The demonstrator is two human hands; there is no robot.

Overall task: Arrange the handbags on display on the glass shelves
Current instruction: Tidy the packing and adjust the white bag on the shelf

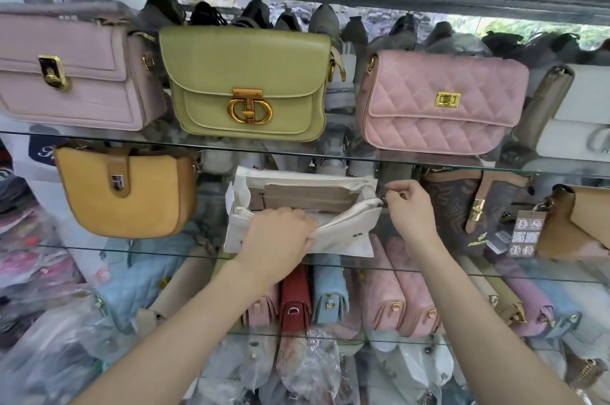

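The white bag (333, 213) stands on the middle glass shelf (99, 247), between the yellow bag (125, 193) and the brown patterned bag (462, 206). Its top is open. The left hand (280, 233) grips the front edge of the bag, fingers curled over it; the fingertips are hidden inside. The right hand (409, 203) pinches the zipper pull (383, 198) at the right end, which is too small to see well. On the upper shelf (330, 150) stand a lilac bag (76, 74), cut off at the left, a green bag (247, 84) and a pink quilted bag (442, 100). Below, more bags lie packed together, some in plastic wrap, blurred.
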